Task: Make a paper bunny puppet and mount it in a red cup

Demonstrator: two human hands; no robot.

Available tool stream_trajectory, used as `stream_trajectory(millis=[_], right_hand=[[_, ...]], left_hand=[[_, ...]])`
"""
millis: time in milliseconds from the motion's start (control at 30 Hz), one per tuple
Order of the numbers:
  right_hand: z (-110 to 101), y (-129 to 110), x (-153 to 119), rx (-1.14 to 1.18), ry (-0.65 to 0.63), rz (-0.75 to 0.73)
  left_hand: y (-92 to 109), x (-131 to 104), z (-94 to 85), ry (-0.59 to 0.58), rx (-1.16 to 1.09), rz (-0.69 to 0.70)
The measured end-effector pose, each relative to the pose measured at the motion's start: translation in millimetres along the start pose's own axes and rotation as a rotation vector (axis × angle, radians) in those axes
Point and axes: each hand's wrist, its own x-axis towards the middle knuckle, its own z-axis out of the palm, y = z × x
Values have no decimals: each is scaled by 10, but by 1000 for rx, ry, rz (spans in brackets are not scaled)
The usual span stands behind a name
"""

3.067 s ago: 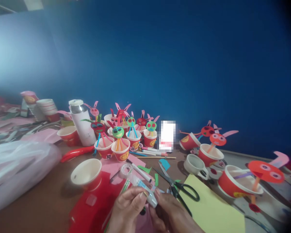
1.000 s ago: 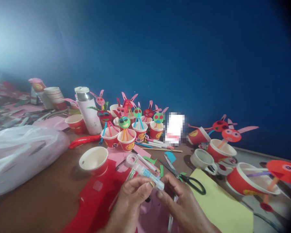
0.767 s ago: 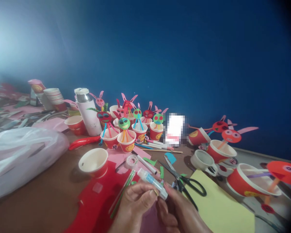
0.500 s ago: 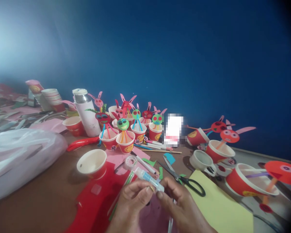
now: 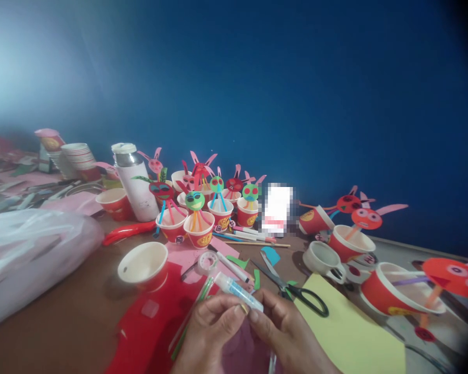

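A translucent tube of glue (image 5: 236, 290) with a blue label lies slantwise across my fingers. My right hand (image 5: 283, 324) is closed on its lower end, thumb in front. My left hand (image 5: 218, 324) is closed in a pinch, a tiny yellowish piece (image 5: 244, 308) showing at its thumb tip, too small to name. Beneath the hands is purple paper (image 5: 239, 348). Left of my left hand, green straws (image 5: 193, 311) rest on red paper (image 5: 140, 332). Black-handled scissors (image 5: 296, 293) lie just beyond my right hand, partly over yellow paper (image 5: 359, 327).
Several red paper cups (image 5: 200, 231) with paper-faced straw figures stand at the back. Nearer are a plain paper cup (image 5: 144, 265), a tape roll (image 5: 207, 262) and a grey mug (image 5: 323, 259). A white flask (image 5: 134, 182) and plastic bag (image 5: 35, 265) are at left.
The view has shifted slightly, so most things sit a little further left. Both hands keep hold at nearly the same place; the tube has barely moved.
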Motion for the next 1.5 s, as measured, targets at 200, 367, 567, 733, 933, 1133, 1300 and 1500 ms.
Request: stream_trajectory(millis=[200,367,567,733,933,1133,1300,1500], right_hand=[[-66,46,58,-62,55,-12],[-242,-85,87,-106,224,-93],[-307,-221,-65,-348,412,-298],[-231,-258,-151,-749,395,-549],[-227,-278,-118,-957,311,-746],[-240,-243,-113,-997,310,-772],[-242,-253,-129,-996,313,-743],[-222,-301,-140,-956,327,-744]], left_hand=[[-4,13,11,8,53,-9],[51,73,-63,175,272,5],[128,181,-113,226,322,1],[96,171,-161,206,252,-36],[48,124,-174,179,130,-136],[75,105,-112,111,70,-159],[114,91,-86,58,149,-151],[105,112,-72,87,359,-114]])
